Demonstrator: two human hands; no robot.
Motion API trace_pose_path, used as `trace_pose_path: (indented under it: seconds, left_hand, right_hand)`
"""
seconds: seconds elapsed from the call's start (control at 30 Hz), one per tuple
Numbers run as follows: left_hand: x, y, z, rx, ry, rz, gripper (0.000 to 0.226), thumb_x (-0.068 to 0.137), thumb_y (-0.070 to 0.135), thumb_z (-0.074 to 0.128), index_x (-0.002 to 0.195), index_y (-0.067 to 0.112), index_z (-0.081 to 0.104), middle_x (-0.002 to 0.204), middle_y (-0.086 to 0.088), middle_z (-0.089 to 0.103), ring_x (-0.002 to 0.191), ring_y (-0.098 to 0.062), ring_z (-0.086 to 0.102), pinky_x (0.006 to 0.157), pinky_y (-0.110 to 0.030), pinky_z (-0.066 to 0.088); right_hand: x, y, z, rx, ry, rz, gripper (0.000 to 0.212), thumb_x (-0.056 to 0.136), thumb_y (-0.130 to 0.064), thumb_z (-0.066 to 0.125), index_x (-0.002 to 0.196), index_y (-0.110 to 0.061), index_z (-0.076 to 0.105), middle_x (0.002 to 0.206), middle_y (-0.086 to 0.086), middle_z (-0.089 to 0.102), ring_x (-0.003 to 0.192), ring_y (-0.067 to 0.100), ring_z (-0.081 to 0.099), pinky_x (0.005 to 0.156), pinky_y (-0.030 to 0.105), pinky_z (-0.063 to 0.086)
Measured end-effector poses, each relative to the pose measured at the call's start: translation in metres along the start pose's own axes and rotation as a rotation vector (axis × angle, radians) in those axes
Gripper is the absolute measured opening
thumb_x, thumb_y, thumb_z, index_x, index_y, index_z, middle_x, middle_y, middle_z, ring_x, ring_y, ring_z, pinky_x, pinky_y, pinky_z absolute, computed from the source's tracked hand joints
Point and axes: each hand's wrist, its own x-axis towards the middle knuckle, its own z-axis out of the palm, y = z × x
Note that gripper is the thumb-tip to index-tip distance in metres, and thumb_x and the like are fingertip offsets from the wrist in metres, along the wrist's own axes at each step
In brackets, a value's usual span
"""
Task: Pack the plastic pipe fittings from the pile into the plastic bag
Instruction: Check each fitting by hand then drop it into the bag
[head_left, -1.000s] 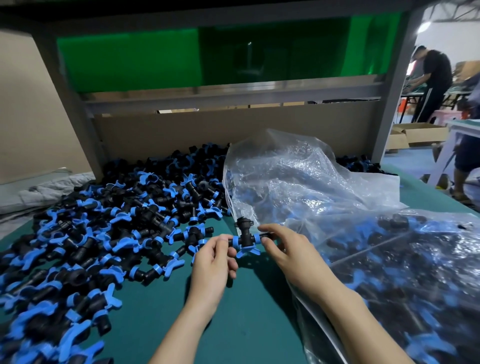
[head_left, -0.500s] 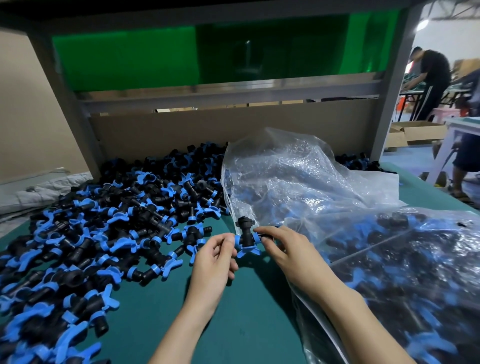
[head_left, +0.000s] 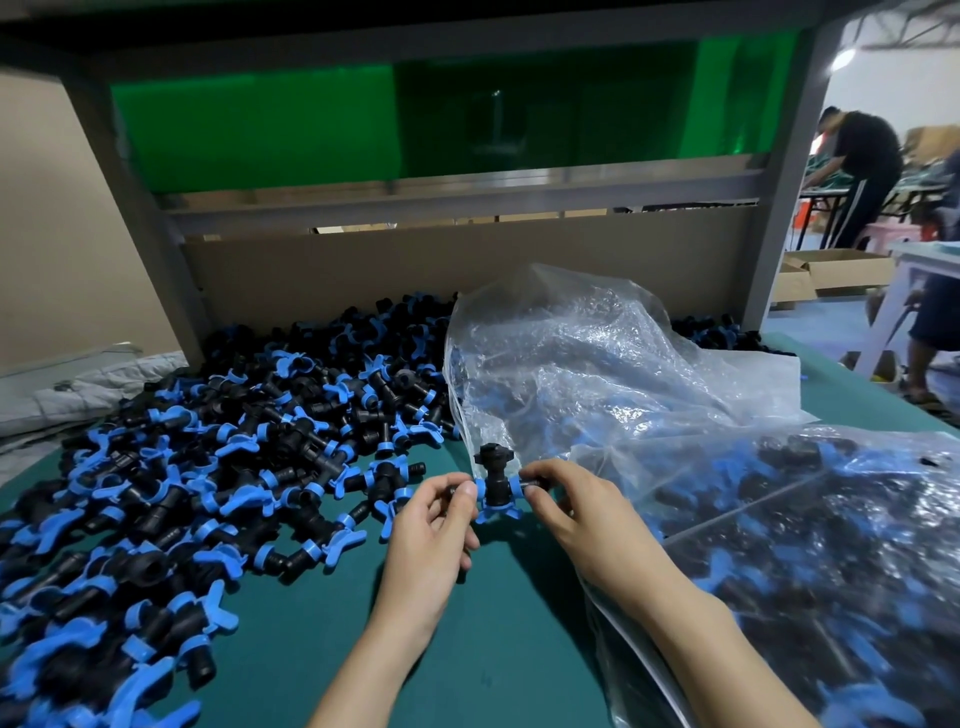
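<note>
A black tee fitting with blue winged collars (head_left: 494, 484) is held between both hands just above the green table top. My left hand (head_left: 434, 530) pinches its left end, and my right hand (head_left: 582, 512) pinches its right end. A big pile of the same black and blue fittings (head_left: 218, 457) spreads over the left of the table. A clear plastic bag (head_left: 587, 364) stands open right behind the held fitting. A filled clear bag of fittings (head_left: 810, 561) lies on the right, partly under my right forearm.
The green table top (head_left: 332, 639) is bounded at the back by a cardboard panel (head_left: 415, 270) and a grey metal frame (head_left: 140, 208). White folded cloth (head_left: 78, 389) lies at far left. People stand among boxes and tables at far right.
The hands and the fitting stay almost where they were. The view has shifted slightly; the fitting remains pinched at both ends.
</note>
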Motion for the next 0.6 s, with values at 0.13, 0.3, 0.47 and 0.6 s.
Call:
trace_pose_path:
  seconds: [0.13,0.3,0.47,0.6]
  left_hand:
    - [0.0013,-0.0005,0.0002,-0.014,0.040,-0.020,0.015,0.101,0.023,0.054,0.102,0.013,0.066,0.068,0.006,0.062,0.056,-0.008,0.053,0.046,-0.022,0.044]
    - [0.0007,0.0007,0.0001,-0.015,0.053,-0.020,0.016,0.102,0.019,0.051,0.101,0.015,0.067,0.065,0.009,0.061,0.055,-0.008,0.052,0.046,-0.021,0.043]
    - [0.0011,0.0017,-0.0003,-0.034,0.061,-0.021,0.015,0.102,0.019,0.053,0.100,0.016,0.067,0.066,0.008,0.062,0.056,-0.008,0.053,0.045,-0.021,0.044]
    - [0.0003,0.0012,-0.0004,-0.026,0.055,-0.005,0.015,0.101,0.018,0.053,0.102,0.022,0.067,0.067,0.010,0.064,0.057,-0.010,0.055,0.047,-0.023,0.046]
  right_hand:
    - [-0.0007,0.0005,0.0005,0.010,0.012,0.005,0.020,0.098,-0.043,0.052,0.115,-0.036,0.060,0.101,-0.024,0.062,0.073,0.000,0.056,0.079,0.027,0.049]
    - [-0.0009,0.0005,0.0003,-0.003,0.001,0.014,0.022,0.098,-0.046,0.051,0.114,-0.037,0.061,0.101,-0.024,0.063,0.070,-0.002,0.055,0.078,0.028,0.050]
    - [-0.0006,-0.0006,-0.0002,-0.002,-0.012,0.019,0.021,0.098,-0.046,0.051,0.113,-0.037,0.062,0.101,-0.024,0.064,0.074,-0.001,0.057,0.081,0.030,0.051]
    - [-0.0002,0.0015,-0.0005,0.022,-0.003,0.013,0.016,0.097,-0.043,0.054,0.111,-0.037,0.060,0.099,-0.021,0.065,0.070,0.002,0.056,0.076,0.030,0.050]
